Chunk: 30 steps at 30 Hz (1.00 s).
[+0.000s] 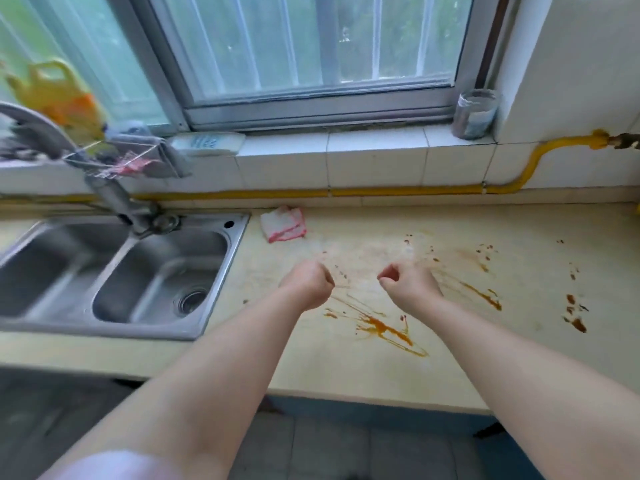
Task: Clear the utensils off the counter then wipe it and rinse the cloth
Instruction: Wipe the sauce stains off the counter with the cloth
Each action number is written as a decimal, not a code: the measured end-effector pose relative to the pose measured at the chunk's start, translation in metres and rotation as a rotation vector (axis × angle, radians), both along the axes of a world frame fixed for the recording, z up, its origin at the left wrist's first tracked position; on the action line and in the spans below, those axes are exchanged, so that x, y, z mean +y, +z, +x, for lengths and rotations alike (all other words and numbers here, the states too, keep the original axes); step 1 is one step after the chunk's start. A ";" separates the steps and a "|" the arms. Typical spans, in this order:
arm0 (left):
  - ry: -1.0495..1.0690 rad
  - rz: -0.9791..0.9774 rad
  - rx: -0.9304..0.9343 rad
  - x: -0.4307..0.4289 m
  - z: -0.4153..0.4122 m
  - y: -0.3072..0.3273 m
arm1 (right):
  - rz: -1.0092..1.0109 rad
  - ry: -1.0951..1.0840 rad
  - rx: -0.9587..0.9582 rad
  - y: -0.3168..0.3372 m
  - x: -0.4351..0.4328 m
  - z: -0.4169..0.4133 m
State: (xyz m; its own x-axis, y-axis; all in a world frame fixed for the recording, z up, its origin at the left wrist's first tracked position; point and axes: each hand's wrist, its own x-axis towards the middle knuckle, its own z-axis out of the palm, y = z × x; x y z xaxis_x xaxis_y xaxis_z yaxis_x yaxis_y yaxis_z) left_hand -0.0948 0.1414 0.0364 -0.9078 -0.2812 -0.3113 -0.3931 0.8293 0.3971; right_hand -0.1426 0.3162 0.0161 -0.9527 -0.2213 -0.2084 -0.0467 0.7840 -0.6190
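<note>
Head view, kitchen worktop beneath a window.

Left hand [307, 284]: curled into a loose fist, fingers folded in, holding nothing visible; poised over the table [346, 372] just right of the sink's edge. Whether it touches the surface cannot be told.

Right hand [408, 287]: likewise curled, thumb and forefinger pinched together at the tip, nothing visible between them; poised over the stained patch, near the left hand but apart from it.

Cloth [284, 224]: white with pink edging, crumpled, lying on the table near the back wall, just right of the sink's rear corner, well beyond both hands and untouched.

Stains [388, 329]: orange-brown streaks and spatter spread over the middle and right of the table, some running under the hands.

Sink [239, 237]: stainless steel, two basins, set into the table at left; drain visible in the right basin.

Tap [114, 199]: grey, blurred, rising behind the sink.

Wire rack [114, 161]: on the sill behind the tap, contents indistinct.

Yellow pipe [381, 192]: runs along the wall base, rising at right.

Jar [476, 114]: on the right end of the sill.
</note>
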 end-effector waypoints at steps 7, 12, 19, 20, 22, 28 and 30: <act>0.124 -0.053 -0.045 -0.058 0.031 -0.022 | 0.034 0.056 -0.027 -0.020 -0.045 0.009; 0.233 -0.031 -0.004 -0.108 0.012 -0.033 | 0.074 0.047 -0.022 -0.022 -0.079 -0.010; 0.224 0.034 0.037 -0.169 -0.050 -0.047 | 0.089 -0.039 -0.059 -0.031 -0.150 -0.048; 0.212 0.035 0.039 -0.179 -0.063 -0.050 | 0.079 -0.058 -0.069 -0.034 -0.162 -0.055; 0.171 0.021 0.031 -0.197 -0.086 -0.059 | 0.077 -0.083 -0.084 -0.038 -0.182 -0.066; 0.109 -0.040 0.027 -0.218 -0.149 -0.090 | 0.078 -0.189 -0.106 -0.051 -0.201 -0.092; 0.087 -0.047 0.021 -0.217 -0.162 -0.099 | 0.079 -0.236 -0.100 -0.054 -0.199 -0.099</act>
